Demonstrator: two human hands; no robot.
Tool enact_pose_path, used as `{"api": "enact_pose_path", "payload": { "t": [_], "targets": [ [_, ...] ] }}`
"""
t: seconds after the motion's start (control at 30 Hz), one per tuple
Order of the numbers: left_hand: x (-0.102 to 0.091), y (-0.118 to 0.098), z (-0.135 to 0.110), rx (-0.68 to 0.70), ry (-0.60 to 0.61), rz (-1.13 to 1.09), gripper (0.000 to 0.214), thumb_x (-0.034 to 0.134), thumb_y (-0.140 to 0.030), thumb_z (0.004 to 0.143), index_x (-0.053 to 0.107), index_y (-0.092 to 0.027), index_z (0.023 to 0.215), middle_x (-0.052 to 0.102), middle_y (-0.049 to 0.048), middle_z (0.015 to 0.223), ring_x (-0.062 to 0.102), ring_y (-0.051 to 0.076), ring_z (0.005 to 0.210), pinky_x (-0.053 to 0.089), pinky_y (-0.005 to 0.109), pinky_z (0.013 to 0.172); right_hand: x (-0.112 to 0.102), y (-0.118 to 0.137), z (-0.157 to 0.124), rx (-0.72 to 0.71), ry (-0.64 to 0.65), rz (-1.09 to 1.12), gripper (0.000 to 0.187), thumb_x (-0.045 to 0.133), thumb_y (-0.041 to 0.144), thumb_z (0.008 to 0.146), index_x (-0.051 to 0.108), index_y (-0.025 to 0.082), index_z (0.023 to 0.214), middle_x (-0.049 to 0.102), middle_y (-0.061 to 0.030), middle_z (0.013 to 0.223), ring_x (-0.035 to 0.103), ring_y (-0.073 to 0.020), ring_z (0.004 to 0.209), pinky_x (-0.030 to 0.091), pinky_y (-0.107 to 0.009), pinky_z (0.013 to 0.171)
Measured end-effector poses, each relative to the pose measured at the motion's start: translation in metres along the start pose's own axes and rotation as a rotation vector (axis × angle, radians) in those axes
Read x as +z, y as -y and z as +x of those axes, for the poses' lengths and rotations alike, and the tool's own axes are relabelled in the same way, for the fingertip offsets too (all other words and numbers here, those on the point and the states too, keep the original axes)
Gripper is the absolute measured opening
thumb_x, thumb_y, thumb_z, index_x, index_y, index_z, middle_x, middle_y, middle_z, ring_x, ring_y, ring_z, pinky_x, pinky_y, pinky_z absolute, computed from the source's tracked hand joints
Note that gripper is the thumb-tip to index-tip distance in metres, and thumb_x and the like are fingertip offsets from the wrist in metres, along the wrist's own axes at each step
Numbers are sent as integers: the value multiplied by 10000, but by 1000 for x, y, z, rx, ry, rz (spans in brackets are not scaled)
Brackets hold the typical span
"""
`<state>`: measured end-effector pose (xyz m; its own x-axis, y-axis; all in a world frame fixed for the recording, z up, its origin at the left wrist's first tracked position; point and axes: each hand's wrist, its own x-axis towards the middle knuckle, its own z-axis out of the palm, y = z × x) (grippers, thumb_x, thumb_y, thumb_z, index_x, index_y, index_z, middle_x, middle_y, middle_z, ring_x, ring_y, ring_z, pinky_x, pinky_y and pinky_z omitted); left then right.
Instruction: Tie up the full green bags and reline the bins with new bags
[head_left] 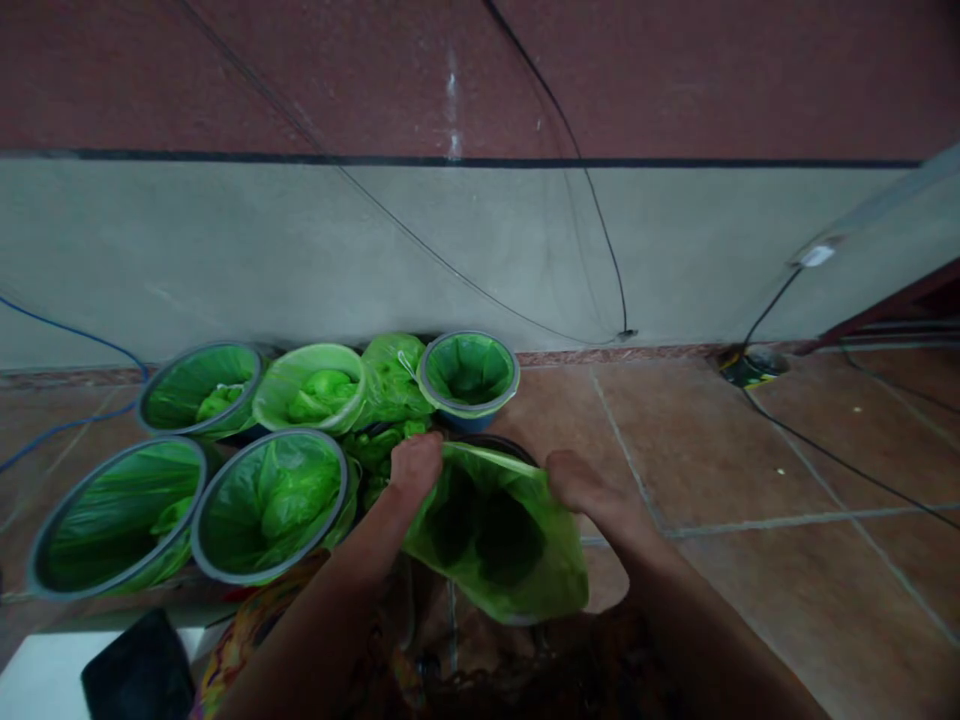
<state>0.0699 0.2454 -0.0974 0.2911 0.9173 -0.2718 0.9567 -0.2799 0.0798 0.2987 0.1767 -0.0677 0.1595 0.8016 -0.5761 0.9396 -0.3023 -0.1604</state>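
Observation:
In front of me a green plastic bag (559,545) hangs with its mouth spread wide, and its inside looks dark. My left hand (417,464) is closed on the left end of its rim. The opposite end is pinched in my right hand (583,484). Behind the bag shows the curved edge of a dark round container (499,443), mostly hidden. Just left of my left hand lies crumpled green plastic (379,450). A bucket with a green liner (471,372) stands beyond the bag, by the wall.
Several round bins with green liners stand at left, among them a near bin (277,505) and a pale green bin (311,390). A tied green bag (394,375) sits between bins. A black cable (840,460) crosses the tiled floor at right; a blue cable (67,425) lies left.

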Motion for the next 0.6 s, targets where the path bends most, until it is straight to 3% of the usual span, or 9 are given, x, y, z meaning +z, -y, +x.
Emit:
{"api": "enact_pose_path", "payload": {
  "t": [0.1, 0.3, 0.47, 0.6],
  "targets": [
    [-2, -1, -1, 7, -27, -12, 347, 337, -268, 957, 669, -177, 995, 722, 118, 941, 690, 258, 933, 516, 350, 809, -4, 3, -8, -34, 67, -91, 258, 617, 215, 814, 732, 105, 1016, 731, -177, 1020, 697, -277, 966, 521, -290, 780],
    [-1, -17, -10, 122, -41, -21, 326, 355, -249, 945, 668, -164, 976, 718, 124, 918, 689, 262, 922, 512, 342, 773, 6, 26, -16, -162, -204, -83, 479, 651, 349, 821, 575, 154, 1252, 688, -145, 1143, 638, -271, 1085, 479, -321, 884],
    [1, -26, -13, 163, -62, -35, 318, 355, -244, 945, 665, -177, 968, 722, 99, 942, 688, 236, 911, 507, 320, 772, 14, 42, -12, -264, -247, -100, 258, 487, 315, 929, 631, 194, 1104, 700, -99, 1100, 664, -221, 1003, 475, -281, 828],
    [2, -24, -13, 174, -69, -41, 319, 358, -246, 949, 667, -172, 981, 719, 102, 935, 684, 234, 918, 500, 312, 768, 14, 39, -5, -234, -264, -180, 342, 339, 241, 975, 674, 177, 999, 729, -117, 990, 689, -238, 919, 484, -296, 760]
  ]
}}
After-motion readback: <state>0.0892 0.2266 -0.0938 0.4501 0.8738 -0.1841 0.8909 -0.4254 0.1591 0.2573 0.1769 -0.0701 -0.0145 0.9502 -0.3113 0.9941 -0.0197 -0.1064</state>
